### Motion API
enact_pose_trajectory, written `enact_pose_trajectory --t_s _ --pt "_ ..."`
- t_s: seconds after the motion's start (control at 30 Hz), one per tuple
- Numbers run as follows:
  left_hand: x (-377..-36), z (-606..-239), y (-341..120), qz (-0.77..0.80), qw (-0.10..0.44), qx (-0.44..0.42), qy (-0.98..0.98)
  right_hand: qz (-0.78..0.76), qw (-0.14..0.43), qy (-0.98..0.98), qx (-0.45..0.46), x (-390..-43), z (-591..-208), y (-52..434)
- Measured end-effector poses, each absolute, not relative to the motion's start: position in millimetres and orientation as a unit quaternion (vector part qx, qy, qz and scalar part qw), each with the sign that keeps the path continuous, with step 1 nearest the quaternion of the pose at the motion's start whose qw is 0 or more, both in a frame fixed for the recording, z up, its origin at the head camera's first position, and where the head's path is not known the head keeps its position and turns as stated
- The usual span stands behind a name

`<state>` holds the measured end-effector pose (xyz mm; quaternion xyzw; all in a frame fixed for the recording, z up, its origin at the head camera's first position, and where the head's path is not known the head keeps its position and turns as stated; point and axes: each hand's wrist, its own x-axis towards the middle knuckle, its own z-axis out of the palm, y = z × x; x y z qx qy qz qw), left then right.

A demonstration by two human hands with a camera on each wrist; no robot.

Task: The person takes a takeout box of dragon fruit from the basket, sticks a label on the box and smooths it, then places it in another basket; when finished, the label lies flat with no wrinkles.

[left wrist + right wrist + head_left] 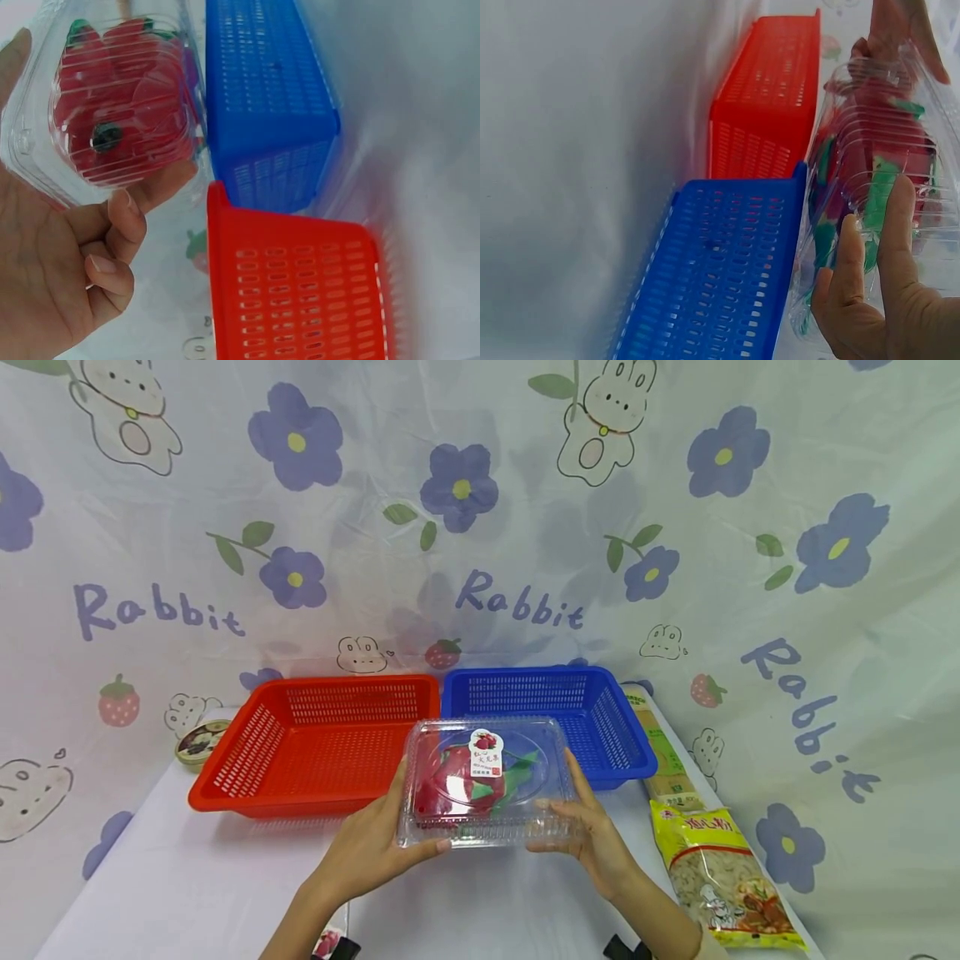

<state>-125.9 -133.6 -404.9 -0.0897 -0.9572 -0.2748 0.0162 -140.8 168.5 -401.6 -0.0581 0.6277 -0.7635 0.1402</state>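
At the frame's lower centre, our left hand [367, 852] and right hand [596, 839] clasp a clear clamshell box [486, 781] of red fruit, fingers curled around its edges. It hovers before the red basket [315, 747] and blue basket [555, 710]. We should keep it level, gripping evenly.

The red basket [315, 747] was a bright, even red, pierced all over with rows of small slots. Just to its right, the blue basket [551, 714] showed the same slotted pattern in deep blue. In front of the red basket, the clear box [486, 781] held a magenta-red fruit [442, 781] with green tips under a white label [485, 753] printed in red. The tabletop [187, 885] was pale lilac-white. Behind the red basket, the white curtain [480, 527] carried purple flowers with yellow centres, green leaves, outlined rabbits, red strawberries and purple lettering. Far right of it lay a yellow packet [716, 877].
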Motion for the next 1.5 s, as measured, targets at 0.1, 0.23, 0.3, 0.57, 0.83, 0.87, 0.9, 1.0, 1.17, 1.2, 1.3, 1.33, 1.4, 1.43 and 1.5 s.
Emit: enact_pose_trajectory --t_s 0.1,0.23,0.3,0.57,0.83,0.87,0.9,1.0,1.17,1.2,1.3,1.33,1.4,1.43,1.5 --pt "-126 -405 -134 -0.275 0.015 -0.087 -0.957 -0.762 0.140 0.629 -0.057 -142 -402 168" --pt "-128 -405 -133 -0.273 0.018 -0.087 -0.958 -0.763 0.139 0.629 -0.054 -144 -402 169" --pt "-130 -405 -132 -0.273 0.021 -0.088 -0.958 -0.764 0.137 0.628 -0.052 -145 -402 169" --pt "-134 -403 -131 -0.269 0.026 -0.096 -0.958 -0.770 0.136 0.621 -0.052 -148 -403 171" --pt "-140 -401 -130 -0.282 0.027 -0.103 -0.954 -0.773 0.129 0.620 -0.046 -152 -402 173" --pt "-141 -400 -130 -0.284 0.027 -0.104 -0.953 -0.773 0.130 0.619 -0.046 -152 -402 173" --pt "-142 -400 -130 -0.285 0.028 -0.106 -0.952 -0.774 0.130 0.617 -0.046 -153 -402 174" --pt "-145 -399 -129 -0.289 0.031 -0.110 -0.950 -0.779 0.132 0.611 -0.048 -155 -401 175" --pt "-151 -397 -128 -0.293 0.033 -0.113 -0.949 -0.781 0.130 0.608 -0.047 -160 -400 176" --pt "-152 -397 -127 -0.293 0.033 -0.112 -0.949 -0.782 0.128 0.608 -0.047 -161 -400 176" --pt "-155 -398 -127 -0.290 0.029 -0.108 -0.950 -0.783 0.128 0.607 -0.047 -165 -400 177" --pt "-156 -398 -126 -0.290 0.027 -0.106 -0.951 -0.783 0.128 0.607 -0.047 -166 -400 177" --pt "-157 -399 -126 -0.290 0.025 -0.103 -0.951 -0.783 0.129 0.607 -0.046 -168 -400 177" --pt "-158 -399 -126 -0.290 0.025 -0.102 -0.951 -0.782 0.129 0.607 -0.048 -169 -400 177" --pt "-159 -399 -126 -0.292 0.027 -0.102 -0.951 -0.784 0.130 0.605 -0.051 -170 -400 177"
